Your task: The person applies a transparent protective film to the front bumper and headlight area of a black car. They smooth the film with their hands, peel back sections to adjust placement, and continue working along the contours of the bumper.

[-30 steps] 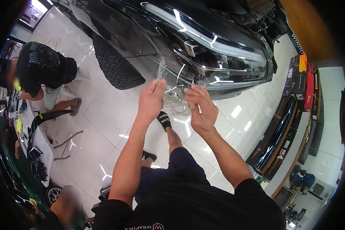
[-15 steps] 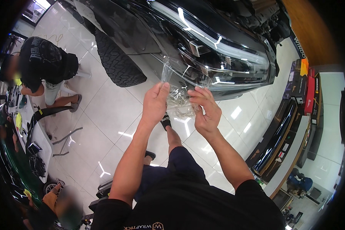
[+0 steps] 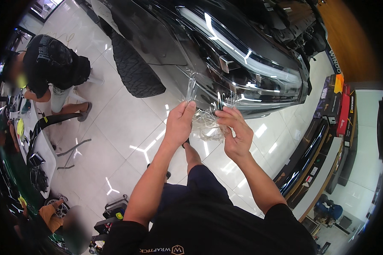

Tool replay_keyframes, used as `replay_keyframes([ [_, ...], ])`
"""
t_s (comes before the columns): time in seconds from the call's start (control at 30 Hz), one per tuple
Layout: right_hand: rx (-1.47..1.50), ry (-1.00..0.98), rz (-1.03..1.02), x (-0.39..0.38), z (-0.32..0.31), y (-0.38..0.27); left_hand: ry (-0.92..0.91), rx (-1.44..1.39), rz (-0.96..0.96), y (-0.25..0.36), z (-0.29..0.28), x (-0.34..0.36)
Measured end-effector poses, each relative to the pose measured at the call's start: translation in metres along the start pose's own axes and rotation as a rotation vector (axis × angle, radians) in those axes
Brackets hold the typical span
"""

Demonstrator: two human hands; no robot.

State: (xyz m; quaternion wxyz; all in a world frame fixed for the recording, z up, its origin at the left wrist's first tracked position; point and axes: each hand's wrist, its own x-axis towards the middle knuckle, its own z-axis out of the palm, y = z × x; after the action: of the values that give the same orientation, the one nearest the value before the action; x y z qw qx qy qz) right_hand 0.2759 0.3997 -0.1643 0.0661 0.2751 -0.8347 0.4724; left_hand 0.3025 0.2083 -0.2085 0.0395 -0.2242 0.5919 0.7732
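Clear plastic film (image 3: 208, 123) is bunched and stretched between my two hands, its upper edge running up against the dark car's lower front corner. My left hand (image 3: 180, 123) pinches the film, thumb on top, and pulls a creased strand toward me. To its right, my right hand (image 3: 237, 129) grips the other side of the film between thumb and curled fingers. Just beyond both hands is the car's headlight (image 3: 251, 59), long and glossy with a white light strip. Where exactly the film meets the car is hard to see because it is transparent.
A black tyre (image 3: 136, 68) stands left of the film. At far left a person in a black shirt (image 3: 51, 61) bends over a white table (image 3: 44, 157). Long boxes (image 3: 304, 170) line the right side. A wheeled cart (image 3: 110, 216) is behind my left arm.
Both hands, still holding the film, have shifted slightly right and toward me in the picture. The car also appears a little farther right as the view moves.
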Motion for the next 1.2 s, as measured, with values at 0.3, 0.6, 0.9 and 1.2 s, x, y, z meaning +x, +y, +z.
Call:
replay_keyframes([
  [0.3,0.13,-0.003,0.08,0.005,-0.005,-0.011,0.298,-0.106,-0.274,0.038,-0.065,0.026],
  [0.6,0.193,0.011,0.091,0.008,-0.008,-0.008,0.107,0.035,-0.18,0.072,-0.005,0.084],
  [0.9,0.18,-0.027,0.061,0.009,-0.01,0.001,0.198,-0.062,0.087,0.042,0.01,0.08],
  [1.2,0.16,-0.083,0.039,0.012,-0.017,0.002,0.224,-0.296,0.097,0.034,0.022,0.069],
])
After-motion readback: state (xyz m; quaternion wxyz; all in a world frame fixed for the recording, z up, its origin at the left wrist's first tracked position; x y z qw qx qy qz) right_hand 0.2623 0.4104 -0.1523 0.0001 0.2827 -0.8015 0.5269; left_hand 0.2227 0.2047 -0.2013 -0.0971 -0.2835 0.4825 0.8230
